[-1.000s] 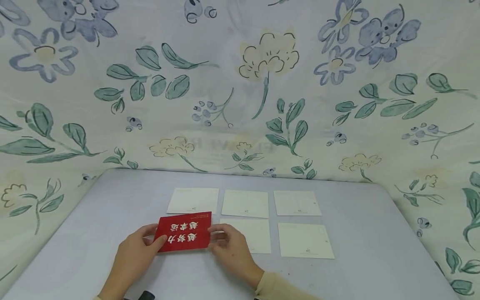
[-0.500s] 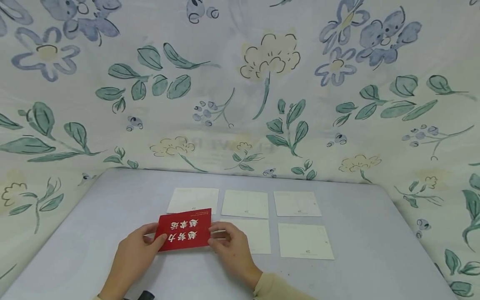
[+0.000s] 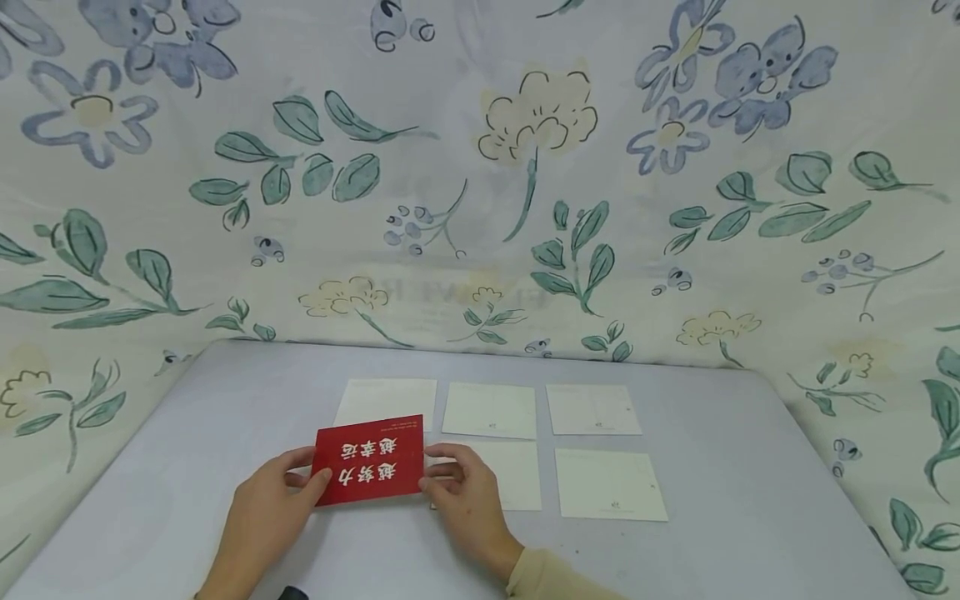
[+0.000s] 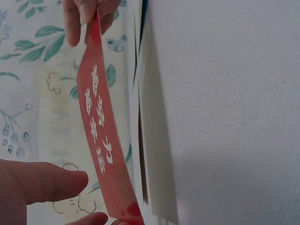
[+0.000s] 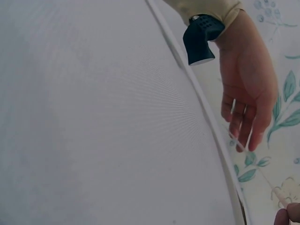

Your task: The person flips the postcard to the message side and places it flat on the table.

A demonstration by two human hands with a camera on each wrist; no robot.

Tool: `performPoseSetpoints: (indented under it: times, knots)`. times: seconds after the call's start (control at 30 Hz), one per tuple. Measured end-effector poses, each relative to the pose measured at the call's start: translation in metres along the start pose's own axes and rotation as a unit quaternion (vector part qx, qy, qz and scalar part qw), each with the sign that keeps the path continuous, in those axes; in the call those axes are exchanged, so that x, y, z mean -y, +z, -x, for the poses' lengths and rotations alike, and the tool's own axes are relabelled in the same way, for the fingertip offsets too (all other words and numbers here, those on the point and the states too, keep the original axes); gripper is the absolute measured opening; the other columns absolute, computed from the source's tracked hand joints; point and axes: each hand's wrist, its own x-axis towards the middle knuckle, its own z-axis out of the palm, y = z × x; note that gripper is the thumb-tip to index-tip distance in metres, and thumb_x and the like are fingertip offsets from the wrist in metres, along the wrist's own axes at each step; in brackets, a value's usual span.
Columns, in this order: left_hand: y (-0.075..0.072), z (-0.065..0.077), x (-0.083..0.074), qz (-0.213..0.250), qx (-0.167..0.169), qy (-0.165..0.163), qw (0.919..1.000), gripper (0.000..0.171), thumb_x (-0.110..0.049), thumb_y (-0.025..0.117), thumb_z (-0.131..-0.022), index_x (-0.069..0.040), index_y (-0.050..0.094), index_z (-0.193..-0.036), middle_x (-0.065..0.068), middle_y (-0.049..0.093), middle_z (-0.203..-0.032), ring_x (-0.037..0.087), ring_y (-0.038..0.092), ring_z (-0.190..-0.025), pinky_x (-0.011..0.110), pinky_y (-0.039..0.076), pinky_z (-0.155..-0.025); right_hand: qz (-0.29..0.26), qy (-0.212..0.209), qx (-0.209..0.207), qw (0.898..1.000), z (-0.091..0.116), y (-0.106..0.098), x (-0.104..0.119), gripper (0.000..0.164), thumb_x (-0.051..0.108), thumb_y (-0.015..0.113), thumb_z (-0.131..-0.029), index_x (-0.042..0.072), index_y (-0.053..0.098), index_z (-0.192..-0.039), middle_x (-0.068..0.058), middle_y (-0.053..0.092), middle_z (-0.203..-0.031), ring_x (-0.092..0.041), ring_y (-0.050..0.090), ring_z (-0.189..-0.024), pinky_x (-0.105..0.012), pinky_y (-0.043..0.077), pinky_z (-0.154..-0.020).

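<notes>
A red card (image 3: 367, 459) with white characters is held up over the front left part of the table, tilted. My left hand (image 3: 264, 508) holds its left end, the thumb lying over the card's face. At the opposite end, my right hand (image 3: 467, 504) pinches the edge between thumb and fingers. The left wrist view shows the card (image 4: 101, 126) stretched between both hands, slightly bowed. In the right wrist view the left hand (image 5: 248, 77) appears at upper right, while only fingertips of the right hand (image 5: 288, 215) show in the corner.
Several cream cards lie in two rows on the white table (image 3: 720, 467), among them a back middle card (image 3: 490, 408), a back right card (image 3: 594, 408) and a front right card (image 3: 611, 485). Another card (image 3: 517, 475) is partly behind the right hand. A floral cloth (image 3: 450, 167) hangs behind.
The red card's right end has risen slightly, so it tilts a little more. The right hand has moved up a little with it; both hands keep their hold.
</notes>
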Motion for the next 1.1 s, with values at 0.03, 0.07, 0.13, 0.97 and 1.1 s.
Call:
performPoseSetpoints:
  times: [0.03, 0.07, 0.13, 0.97, 1.1]
  knots:
    - [0.0000, 0.0000, -0.0002, 0.000, -0.001, 0.001, 1.0000, 0.058, -0.027, 0.066, -0.083, 0.006, 0.047, -0.127, 0.027, 0.056, -0.112, 0.033, 0.058, -0.089, 0.040, 0.056, -0.064, -0.002, 0.000, -0.001, 1.000, -0.0005, -0.0001, -0.0010, 0.035, 0.003, 0.067, -0.082, 0.014, 0.058, -0.114, 0.001, 0.060, -0.109, -0.011, 0.063, -0.091, -0.020, 0.052, -0.076]
    - [-0.0001, 0.0002, -0.0005, 0.001, -0.002, 0.002, 1.0000, 0.058, -0.027, 0.066, -0.083, 0.006, 0.047, -0.127, 0.027, 0.056, -0.111, 0.032, 0.058, -0.088, 0.040, 0.056, -0.064, -0.003, -0.001, -0.002, 1.000, -0.0009, -0.0003, -0.0018, 0.036, 0.004, 0.067, -0.082, 0.013, 0.058, -0.116, 0.001, 0.060, -0.109, -0.010, 0.062, -0.091, -0.020, 0.052, -0.076]
    - [0.0000, 0.0009, -0.0009, 0.002, -0.005, 0.004, 1.0000, 0.058, -0.027, 0.066, -0.083, 0.005, 0.047, -0.127, 0.026, 0.057, -0.109, 0.032, 0.058, -0.088, 0.040, 0.056, -0.064, -0.007, -0.002, -0.001, 1.000, -0.0015, -0.0006, -0.0026, 0.038, 0.004, 0.067, -0.081, 0.010, 0.058, -0.118, 0.001, 0.061, -0.106, -0.011, 0.062, -0.091, -0.020, 0.052, -0.077]
    - [0.0031, 0.0052, -0.0069, 0.015, -0.067, 0.018, 0.9975, 0.057, -0.022, 0.065, -0.085, 0.003, 0.044, -0.131, 0.025, 0.050, -0.123, 0.037, 0.056, -0.096, 0.045, 0.055, -0.069, 0.041, -0.033, 0.000, 0.999, 0.0012, -0.0009, -0.0014, 0.036, 0.010, 0.066, -0.084, 0.017, 0.061, -0.120, 0.004, 0.062, -0.105, -0.011, 0.060, -0.093, -0.020, 0.051, -0.078]
    - [0.0037, 0.0052, -0.0060, 0.018, -0.078, 0.020, 0.9966, 0.057, -0.021, 0.064, -0.085, 0.003, 0.043, -0.132, 0.024, 0.049, -0.124, 0.037, 0.056, -0.098, 0.046, 0.054, -0.070, 0.050, -0.047, 0.002, 0.998, 0.0008, -0.0008, -0.0033, 0.037, 0.008, 0.066, -0.083, 0.017, 0.061, -0.119, 0.004, 0.062, -0.104, -0.011, 0.060, -0.091, -0.022, 0.052, -0.077]
